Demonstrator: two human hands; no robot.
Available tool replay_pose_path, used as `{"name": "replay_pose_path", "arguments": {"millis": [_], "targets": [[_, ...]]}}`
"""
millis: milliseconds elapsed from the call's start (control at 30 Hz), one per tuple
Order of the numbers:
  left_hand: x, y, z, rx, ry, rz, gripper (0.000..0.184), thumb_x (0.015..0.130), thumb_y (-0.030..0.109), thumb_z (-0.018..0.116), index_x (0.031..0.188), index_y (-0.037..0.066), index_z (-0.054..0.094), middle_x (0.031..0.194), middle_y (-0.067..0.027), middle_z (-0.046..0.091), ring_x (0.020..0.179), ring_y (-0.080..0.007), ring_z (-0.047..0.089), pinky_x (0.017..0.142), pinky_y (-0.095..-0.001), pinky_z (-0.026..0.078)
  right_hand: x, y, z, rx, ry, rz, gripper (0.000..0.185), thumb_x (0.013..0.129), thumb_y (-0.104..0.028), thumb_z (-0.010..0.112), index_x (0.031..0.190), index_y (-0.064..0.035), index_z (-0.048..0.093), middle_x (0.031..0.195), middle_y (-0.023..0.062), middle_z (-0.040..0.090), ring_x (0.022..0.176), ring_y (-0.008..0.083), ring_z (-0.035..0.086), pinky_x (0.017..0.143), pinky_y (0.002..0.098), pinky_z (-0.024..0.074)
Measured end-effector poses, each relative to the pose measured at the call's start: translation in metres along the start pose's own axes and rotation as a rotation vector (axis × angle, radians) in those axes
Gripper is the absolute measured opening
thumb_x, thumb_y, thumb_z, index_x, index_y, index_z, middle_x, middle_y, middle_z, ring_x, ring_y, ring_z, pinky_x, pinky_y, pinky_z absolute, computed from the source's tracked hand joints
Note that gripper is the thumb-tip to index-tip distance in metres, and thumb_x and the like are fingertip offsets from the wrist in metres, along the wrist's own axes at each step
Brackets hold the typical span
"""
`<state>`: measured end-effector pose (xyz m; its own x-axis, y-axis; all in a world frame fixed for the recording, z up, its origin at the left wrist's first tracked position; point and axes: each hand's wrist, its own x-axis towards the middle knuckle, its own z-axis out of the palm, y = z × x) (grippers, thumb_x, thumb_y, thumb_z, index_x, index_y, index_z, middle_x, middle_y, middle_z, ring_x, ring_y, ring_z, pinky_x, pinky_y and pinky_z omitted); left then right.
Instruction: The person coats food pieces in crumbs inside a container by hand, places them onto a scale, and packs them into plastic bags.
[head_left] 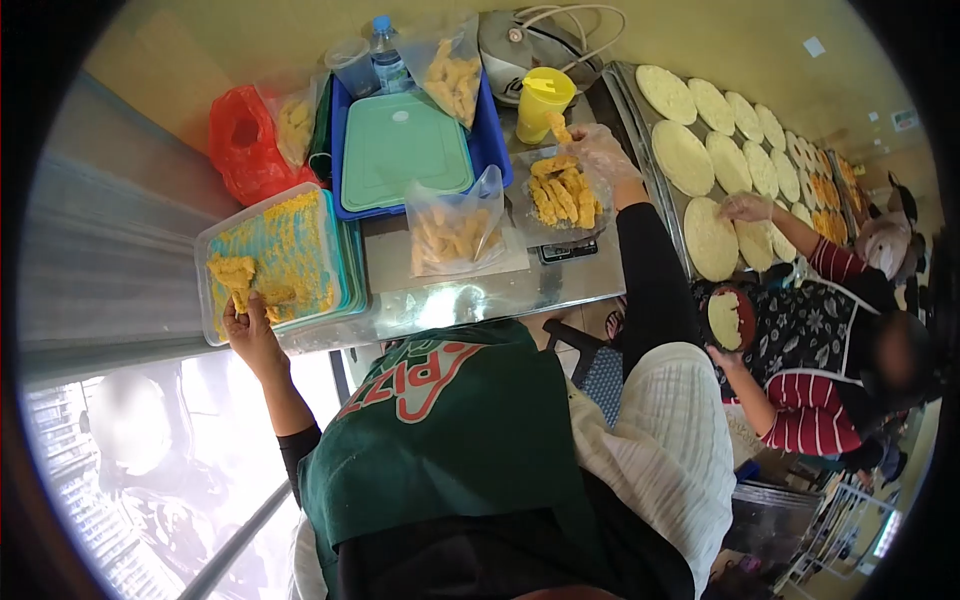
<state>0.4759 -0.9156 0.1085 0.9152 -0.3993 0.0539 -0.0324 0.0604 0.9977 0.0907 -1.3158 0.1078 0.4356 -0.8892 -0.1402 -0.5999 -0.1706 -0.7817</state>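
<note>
My left hand (pixel 248 325) is at the near edge of a plastic tray (pixel 330 240) smeared with yellow crumbs. Its fingers pinch a clump of yellow breaded strips (pixel 232 275), raised above the tray floor. In a clear plastic glove, my right hand (pixel 600 155) grips one breaded strip (pixel 558 127) by its end. Below that hand, several breaded strips (pixel 565 195) lie on clear plastic over a small digital scale (pixel 567 252). Between the hands stands a clear bag (pixel 455 235) filled with similar strips.
A blue crate (pixel 492 135) holds a green-lidded container (pixel 405 150), a water bottle (pixel 388 60) and another bag of strips (pixel 452 80). A yellow cup (pixel 545 100) stands behind the scale. At right, a co-worker's gloved hand (pixel 745 207) touches flat dough rounds (pixel 710 240) on a metal tray.
</note>
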Motion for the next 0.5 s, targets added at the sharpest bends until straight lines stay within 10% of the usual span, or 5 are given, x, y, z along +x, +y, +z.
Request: {"name": "replay_pose_path", "arguments": {"millis": [500], "targets": [[-0.038,0.002,0.010,0.078,0.091,-0.004,0.033,0.088,0.008,0.062,0.114,-0.002,0.044,0.102,-0.0118,0.062,0.090,-0.0131,0.059,0.080,-0.0241,0.047,0.034,0.065,0.006,-0.419,-0.172,-0.234,0.025,0.068,0.000,0.065,0.093,-0.0019,0.065,0.100,0.0161,0.063,0.097,0.0310,0.060,0.084,0.0349,0.0460]]}}
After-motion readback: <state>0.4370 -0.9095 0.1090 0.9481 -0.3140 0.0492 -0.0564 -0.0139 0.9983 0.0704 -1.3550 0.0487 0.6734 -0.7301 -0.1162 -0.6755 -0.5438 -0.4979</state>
